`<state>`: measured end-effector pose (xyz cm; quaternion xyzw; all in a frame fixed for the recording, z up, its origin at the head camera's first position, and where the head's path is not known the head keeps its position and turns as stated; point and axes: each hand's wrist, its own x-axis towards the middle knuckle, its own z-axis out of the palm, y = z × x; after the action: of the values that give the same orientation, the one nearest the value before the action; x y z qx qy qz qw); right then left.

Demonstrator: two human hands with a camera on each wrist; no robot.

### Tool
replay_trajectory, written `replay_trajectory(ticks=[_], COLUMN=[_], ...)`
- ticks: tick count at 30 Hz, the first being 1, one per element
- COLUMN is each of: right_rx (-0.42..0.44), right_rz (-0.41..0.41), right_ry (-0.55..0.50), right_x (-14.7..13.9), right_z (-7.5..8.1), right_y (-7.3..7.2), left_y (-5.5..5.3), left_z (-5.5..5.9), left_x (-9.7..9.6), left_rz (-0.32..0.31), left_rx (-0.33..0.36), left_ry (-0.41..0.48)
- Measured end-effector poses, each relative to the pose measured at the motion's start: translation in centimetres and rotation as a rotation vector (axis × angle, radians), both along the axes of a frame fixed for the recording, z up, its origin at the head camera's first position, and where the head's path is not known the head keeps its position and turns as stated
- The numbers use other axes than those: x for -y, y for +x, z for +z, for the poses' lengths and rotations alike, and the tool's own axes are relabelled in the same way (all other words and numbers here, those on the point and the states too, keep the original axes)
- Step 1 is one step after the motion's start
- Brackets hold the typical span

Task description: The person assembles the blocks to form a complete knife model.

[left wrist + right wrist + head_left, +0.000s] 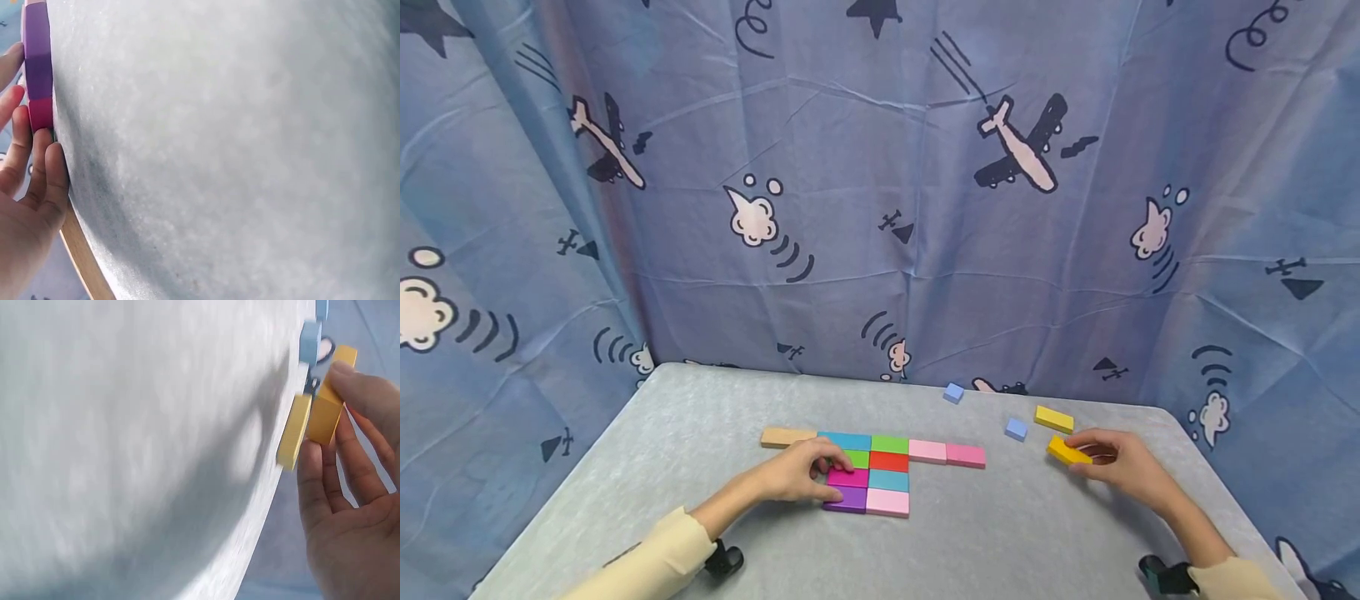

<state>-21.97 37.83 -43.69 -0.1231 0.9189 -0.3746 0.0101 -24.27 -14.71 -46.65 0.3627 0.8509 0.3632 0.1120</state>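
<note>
My right hand [1116,467] pinches an orange-yellow block [1067,451] between thumb and fingers, at the right of the table. In the right wrist view this block [328,412] overlaps a paler yellow block [294,431], which lies on the table as a second yellow block [1054,418]. My left hand [801,473] rests at the left side of a flat arrangement of coloured blocks, its thumb by the purple block [850,500] and its fingertips over the magenta block [853,478] and a green block [859,459]. Its fingers are relaxed and grip nothing.
The arrangement also has a wooden-coloured block [787,437], a blue block [845,442], a red block [889,462] and pink blocks [966,456] reaching right. Two small light-blue blocks [953,392] lie farther back. A patterned curtain [880,208] hangs behind the grey table [970,550].
</note>
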Motion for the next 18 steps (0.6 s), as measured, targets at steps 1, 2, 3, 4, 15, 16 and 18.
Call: replay_trajectory(ticks=[1, 2, 3, 4, 15, 16, 18], right_rx=[0.008, 0.015, 0.023, 0.029, 0.077, 0.077, 0.076], right_rz=[0.019, 0.038, 0.061, 0.084, 0.181, 0.185, 0.197], right_ry=[-0.007, -0.019, -0.028, -0.038, -0.072, -0.071, -0.069], right_x=[0.4, 0.8, 1.2, 1.6, 5.7, 6.1, 6.9], right_z=[0.0, 0.1, 0.1, 0.1, -0.1, -0.1, 0.0], right_y=[0.1, 0.2, 0.3, 0.4, 0.8, 0.8, 0.7], left_y=[0.0, 0.0, 0.0, 0.0, 0.0, -0.1, 0.0], left_z=[0.0, 0.0, 0.0, 0.0, 0.2, 0.2, 0.2], left_x=[0.0, 0.1, 0.1, 0.1, 0.2, 0.2, 0.1], left_rz=[0.001, 0.001, 0.001, 0.004, -0.015, -0.017, -0.021], left_rx=[0.002, 0.003, 0.005, 0.008, 0.005, 0.009, 0.010], left_ry=[0.000, 0.001, 0.002, 0.000, 0.022, 0.021, 0.020])
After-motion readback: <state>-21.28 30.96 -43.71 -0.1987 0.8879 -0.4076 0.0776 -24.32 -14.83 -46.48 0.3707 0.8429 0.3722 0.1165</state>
